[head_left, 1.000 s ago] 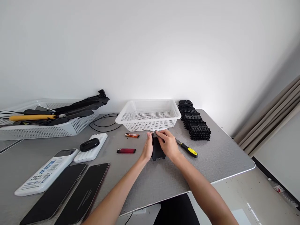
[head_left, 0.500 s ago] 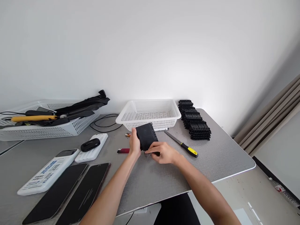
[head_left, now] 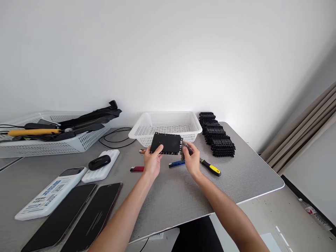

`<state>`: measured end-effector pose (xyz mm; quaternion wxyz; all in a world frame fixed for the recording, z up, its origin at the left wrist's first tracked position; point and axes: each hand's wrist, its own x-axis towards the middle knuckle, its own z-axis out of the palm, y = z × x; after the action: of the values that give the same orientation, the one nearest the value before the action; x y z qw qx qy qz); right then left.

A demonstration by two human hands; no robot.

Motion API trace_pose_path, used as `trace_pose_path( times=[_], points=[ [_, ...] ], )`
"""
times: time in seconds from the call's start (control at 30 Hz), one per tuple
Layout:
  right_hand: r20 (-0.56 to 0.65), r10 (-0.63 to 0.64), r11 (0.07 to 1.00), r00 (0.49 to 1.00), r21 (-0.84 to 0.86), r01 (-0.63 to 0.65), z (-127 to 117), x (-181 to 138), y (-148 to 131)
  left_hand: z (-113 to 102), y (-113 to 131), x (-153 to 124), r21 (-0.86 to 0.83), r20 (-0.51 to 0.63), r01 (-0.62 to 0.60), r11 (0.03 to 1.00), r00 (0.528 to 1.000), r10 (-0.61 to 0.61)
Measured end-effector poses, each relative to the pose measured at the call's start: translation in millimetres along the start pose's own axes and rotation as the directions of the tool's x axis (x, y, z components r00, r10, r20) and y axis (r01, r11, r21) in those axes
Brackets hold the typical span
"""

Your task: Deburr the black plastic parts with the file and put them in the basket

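Plate (head_left: 168,142): black, toothed along its edges, tilted above the tabletop (head_left: 162,201) in front of the middle basket (head_left: 193,135).
Left hand (head_left: 152,161): grip closed on the plate's left end, thumb on its flat face; this probably steadies it and leaves the right edge free.
Right hand (head_left: 192,159): narrow grip, thumb pressing a grey piece (head_left: 183,154) against the fingers, close by the plate's right edge; whether they touch is hard to tell.
Grey piece: mostly covered by the fingers, so its kind is unclear.
File (head_left: 211,168): black and yellow handle, beside the right hand, seemingly kept within reach.
Lighters: blue (head_left: 175,163) below the plate, red (head_left: 136,169) and orange (head_left: 142,151) near the left hand.
Stacks (head_left: 222,144): black toothed pieces in a row on the right, likely piled to save room.
Power bank (head_left: 51,192): blue and dark print on white, too small to read.
Phone (head_left: 93,215): pale slanting strokes on its screen, writing or glare, unclear.
Brands: none legible.
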<state>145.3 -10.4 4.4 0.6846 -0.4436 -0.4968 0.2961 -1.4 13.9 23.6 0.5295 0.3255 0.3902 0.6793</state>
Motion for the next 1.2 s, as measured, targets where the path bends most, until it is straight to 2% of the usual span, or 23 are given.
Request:
trace_pose_path(
  times=[0.1,0.2,0.27,0.33,0.47,0.57,0.63,0.7,0.8,0.87,0.93,1.07,1.2],
  points=[
    [-0.148,-0.009,1.000,0.989,0.000,0.010,-5,6,0,2,-3,-6,0.133,0.181,0.004,0.991,0.983,-0.029],
    [-0.279,-0.048,0.997,0.959,-0.076,0.028,-14,14,-1,6,-4,-15,0.206,0.338,0.011,0.979,0.938,-0.082],
    [-0.321,-0.075,0.989,0.944,-0.141,0.031,-20,18,-1,8,-2,-21,0.256,0.408,0.052,0.965,0.900,-0.157],
    [-0.330,-0.083,0.985,0.940,-0.169,0.028,-24,21,-2,9,0,-25,0.310,0.457,0.099,0.946,0.857,-0.239],
    [-0.328,-0.111,0.987,0.938,-0.143,0.067,-25,23,-4,6,3,-25,0.359,0.522,0.146,0.922,0.788,-0.328],
    [-0.221,-0.147,0.982,0.964,-0.148,0.116,-22,21,-5,5,1,-24,0.409,0.531,0.198,0.891,0.742,-0.409],
    [-0.106,-0.171,0.975,0.980,-0.159,0.153,-20,19,-6,6,-2,-24,0.410,0.512,0.198,0.890,0.758,-0.404],
    [-0.053,-0.191,0.968,0.980,-0.176,0.179,-20,18,-6,9,-5,-26,0.395,0.464,0.175,0.902,0.809,-0.360],
    [-0.117,-0.197,0.962,0.973,-0.213,0.169,-24,20,-6,11,-8,-25,0.377,0.347,0.132,0.917,0.898,-0.272],
    [-0.139,-0.174,0.968,0.975,-0.208,0.143,-26,21,-4,11,-8,-22,0.357,0.286,0.085,0.930,0.938,-0.196],
    [-0.086,-0.149,0.974,0.985,-0.186,0.131,-26,21,-2,9,-9,-19,0.345,0.249,0.048,0.937,0.958,-0.141],
    [0.129,-0.139,0.966,0.982,-0.202,0.163,-22,17,0,6,-12,-15,0.336,0.232,-0.007,0.942,0.970,-0.075],
    [0.173,-0.135,0.938,0.976,-0.295,0.182,-19,15,-1,8,-16,-15,0.364,0.229,-0.087,0.927,0.973,0.001]
  ],
)
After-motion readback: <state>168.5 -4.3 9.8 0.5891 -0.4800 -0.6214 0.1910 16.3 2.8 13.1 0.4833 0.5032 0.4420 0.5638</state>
